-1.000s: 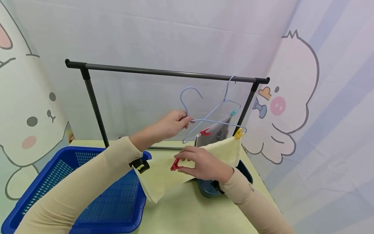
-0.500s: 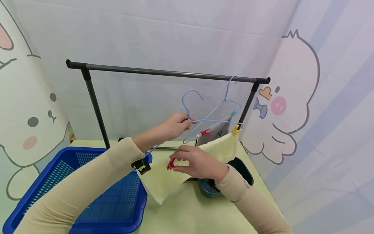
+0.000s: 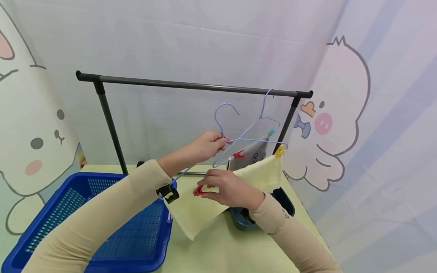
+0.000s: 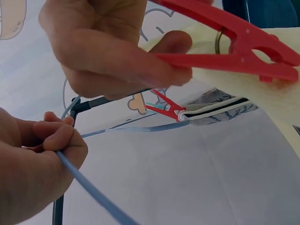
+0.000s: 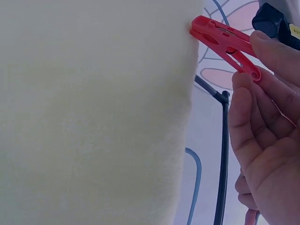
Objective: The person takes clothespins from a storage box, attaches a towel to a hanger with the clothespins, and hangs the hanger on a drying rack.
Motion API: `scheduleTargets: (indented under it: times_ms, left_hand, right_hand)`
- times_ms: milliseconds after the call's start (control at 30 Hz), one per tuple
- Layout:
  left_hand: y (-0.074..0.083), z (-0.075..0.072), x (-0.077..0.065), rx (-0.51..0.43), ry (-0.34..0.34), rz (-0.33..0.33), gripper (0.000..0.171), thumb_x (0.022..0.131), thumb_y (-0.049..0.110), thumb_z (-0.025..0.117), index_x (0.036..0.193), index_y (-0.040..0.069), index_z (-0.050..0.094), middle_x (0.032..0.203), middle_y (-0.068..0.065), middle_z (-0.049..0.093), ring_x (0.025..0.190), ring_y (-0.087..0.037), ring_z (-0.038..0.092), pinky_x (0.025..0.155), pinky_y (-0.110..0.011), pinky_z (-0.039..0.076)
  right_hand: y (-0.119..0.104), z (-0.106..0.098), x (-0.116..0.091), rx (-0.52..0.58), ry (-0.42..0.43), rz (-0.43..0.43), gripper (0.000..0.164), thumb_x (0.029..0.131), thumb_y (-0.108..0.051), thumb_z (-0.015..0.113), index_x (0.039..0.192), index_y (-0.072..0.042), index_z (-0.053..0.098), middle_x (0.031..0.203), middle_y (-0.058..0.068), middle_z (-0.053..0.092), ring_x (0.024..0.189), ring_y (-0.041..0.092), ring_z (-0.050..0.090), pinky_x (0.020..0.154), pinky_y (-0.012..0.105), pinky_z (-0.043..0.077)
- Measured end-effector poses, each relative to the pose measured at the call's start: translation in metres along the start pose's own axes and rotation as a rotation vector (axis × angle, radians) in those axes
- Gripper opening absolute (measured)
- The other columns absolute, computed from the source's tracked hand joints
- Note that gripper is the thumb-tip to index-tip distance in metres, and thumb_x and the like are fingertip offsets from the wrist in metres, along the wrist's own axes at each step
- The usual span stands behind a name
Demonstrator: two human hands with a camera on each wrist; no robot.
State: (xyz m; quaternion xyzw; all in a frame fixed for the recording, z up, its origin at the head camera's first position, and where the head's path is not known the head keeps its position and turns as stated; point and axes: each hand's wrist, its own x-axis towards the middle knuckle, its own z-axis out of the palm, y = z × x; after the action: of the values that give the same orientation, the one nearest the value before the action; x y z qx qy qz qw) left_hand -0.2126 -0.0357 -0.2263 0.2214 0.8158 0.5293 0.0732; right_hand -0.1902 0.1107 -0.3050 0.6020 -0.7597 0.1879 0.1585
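My left hand [image 3: 209, 146] grips a light blue wire hanger [image 3: 252, 140] at the base of its hook. A pale yellow cloth [image 3: 259, 176] hangs from this hanger, clipped at the right end by a yellow clothespin [image 3: 280, 151]. Between thumb and fingers, my right hand [image 3: 233, 189] pinches a red clothespin [image 3: 199, 190] in front of the cloth's left part. Seen from the right wrist, the red clothespin [image 5: 220, 40] has its tip at the cloth's edge [image 5: 187, 93]. Whether it bites the cloth, I cannot tell. My left sleeve partly covers the hanger's left end.
A black rack [image 3: 170, 83] spans the back. On its right end hangs another blue hanger [image 3: 263, 110] with a grey cloth [image 3: 256, 151] clipped on it. A blue basket [image 3: 167, 235] stands at left on the table [image 3: 218, 250]. Beneath the yellow cloth sits a dark teal bin [image 3: 240, 224].
My left hand has shifted slightly right with the hanger, and the cloth's lower left corner has swung right. My right hand has edged left with the red clothespin, still pinching it.
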Motion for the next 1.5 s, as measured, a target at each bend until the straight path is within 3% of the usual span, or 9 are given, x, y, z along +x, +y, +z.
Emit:
scheduleTargets:
  times_ms: [200, 533, 900, 1200, 1500]
  left_hand:
    - [0.0, 0.002, 0.002, -0.044, -0.017, 0.001, 0.027, 0.103, 0.012, 0.041, 0.09, -0.002, 0.059, 0.081, -0.013, 0.049, 0.058, -0.015, 0.034, 0.06, -0.027, 0.029]
    - [0.003, -0.001, -0.001, -0.069, -0.029, -0.027, 0.025, 0.103, 0.014, 0.041, 0.102, -0.002, 0.06, 0.071, -0.005, 0.043, 0.057, -0.016, 0.031, 0.058, -0.027, 0.027]
    - [0.002, -0.002, -0.001, -0.08, -0.045, -0.012, 0.024, 0.102, 0.011, 0.041, 0.1, -0.004, 0.059, 0.068, -0.004, 0.042, 0.058, -0.016, 0.032, 0.061, -0.027, 0.029]
    - [0.003, 0.003, 0.005, -0.077, -0.069, 0.024, 0.026, 0.102, 0.012, 0.041, 0.086, -0.001, 0.056, 0.064, -0.005, 0.04, 0.056, -0.016, 0.031, 0.063, -0.026, 0.032]
    - [0.004, 0.005, 0.008, -0.059, -0.064, 0.032, 0.024, 0.102, 0.011, 0.041, 0.096, -0.003, 0.059, 0.066, -0.005, 0.042, 0.055, -0.015, 0.032, 0.06, -0.025, 0.031]
  right_hand:
    - [0.0, 0.0, 0.001, 0.013, -0.008, -0.002, 0.021, 0.081, -0.017, 0.076, 0.097, -0.006, 0.069, 0.088, 0.002, 0.062, 0.074, 0.008, 0.056, 0.068, 0.013, 0.044]
    - [-0.001, 0.001, 0.004, -0.014, -0.004, -0.024, 0.017, 0.081, -0.013, 0.076, 0.097, -0.007, 0.072, 0.085, 0.001, 0.064, 0.071, 0.007, 0.055, 0.067, 0.013, 0.043]
    - [0.0, 0.003, 0.011, -0.02, 0.109, -0.084, 0.02, 0.075, -0.007, 0.08, 0.093, -0.006, 0.074, 0.083, 0.0, 0.067, 0.071, 0.006, 0.06, 0.068, 0.013, 0.045]
    - [0.001, 0.003, 0.013, -0.014, 0.077, -0.06, 0.016, 0.077, -0.007, 0.079, 0.092, -0.007, 0.074, 0.082, -0.001, 0.067, 0.071, 0.007, 0.06, 0.068, 0.014, 0.045]
    - [0.001, 0.003, 0.017, -0.015, 0.075, -0.068, 0.014, 0.076, -0.008, 0.079, 0.089, -0.007, 0.074, 0.08, -0.003, 0.066, 0.07, 0.006, 0.059, 0.068, 0.013, 0.045]
